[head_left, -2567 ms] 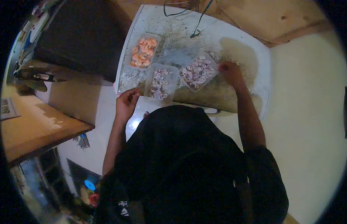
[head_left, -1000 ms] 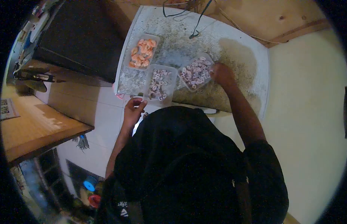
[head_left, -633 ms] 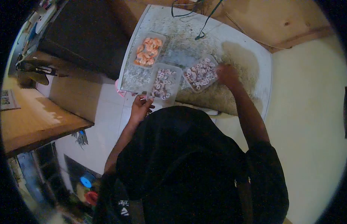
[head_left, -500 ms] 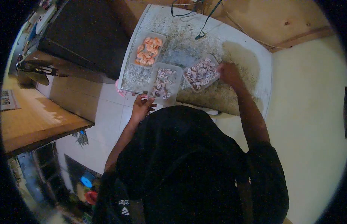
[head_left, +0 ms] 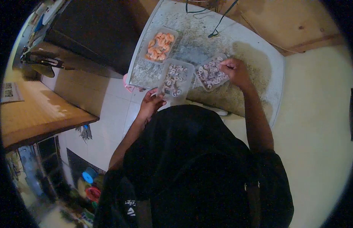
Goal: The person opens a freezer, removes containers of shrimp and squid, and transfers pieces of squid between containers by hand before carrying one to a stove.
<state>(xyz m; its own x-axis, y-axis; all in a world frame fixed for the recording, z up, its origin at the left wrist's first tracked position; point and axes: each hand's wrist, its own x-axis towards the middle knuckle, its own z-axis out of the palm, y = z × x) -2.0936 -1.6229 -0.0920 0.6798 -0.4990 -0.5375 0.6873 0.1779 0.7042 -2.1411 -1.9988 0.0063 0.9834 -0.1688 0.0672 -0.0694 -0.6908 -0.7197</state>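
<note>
My left hand (head_left: 152, 103) grips the near left corner of a clear plastic container (head_left: 187, 86), which overhangs the near edge of the worn white surface (head_left: 184, 40). Squid rings (head_left: 172, 80) lie loosely inside it. Just right of it stands a second clear container full of squid rings (head_left: 211, 76). My right hand (head_left: 236, 71) is over that one's right side, thumb and fingers pinched together; what is between the fingertips is too small to make out. Farther back on the left, a third container (head_left: 172, 32) holds orange peeled shrimp (head_left: 160, 46).
A dark cable (head_left: 222, 19) hangs down onto the back of the surface. A dark cabinet (head_left: 96, 32) stands to the left, with a wooden counter (head_left: 43, 117) nearer me. The pale wall (head_left: 317, 114) closes off the right side.
My right hand has shifted from the right rim of the second squid container to over its contents. My left hand stays at the middle container's corner. The whole view has shifted slightly.
</note>
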